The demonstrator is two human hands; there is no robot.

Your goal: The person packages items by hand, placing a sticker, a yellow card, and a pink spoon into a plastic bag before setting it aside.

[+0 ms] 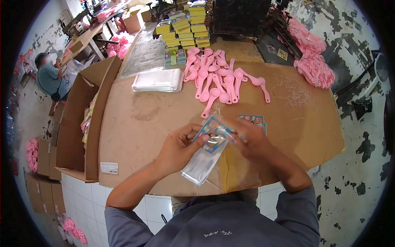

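The table, topped with brown cardboard, spreads out before the person, its near edge rounding toward their body. Against its left edge stands a tall open cardboard box, with colourful packets partly visible inside. A dark, block-like object rises at the far edge, and masses of pink pieces hang beside the far right corner. Left of the dark block, toward the far edge, are uneven stacks of yellow-edged cards.

Nearer than these stacks, a loose heap of pink spoons covers the middle of the table's far half, the spoons overlapping at many angles. A flat pile of clear plastic bags lies just left of the heap.

Above the middle of the near edge, the left hand pinches a printed card between thumb and fingers, together with clear plastic that slants down toward the near edge. The right hand is blurred, its fingers bent at the card's right side; whether they grip the plastic cannot be told.

More printed cards lie on the table, partly hidden behind the right hand. Near the left end of the near edge is a small white label. Thin pale scraps are scattered toward the right edge.
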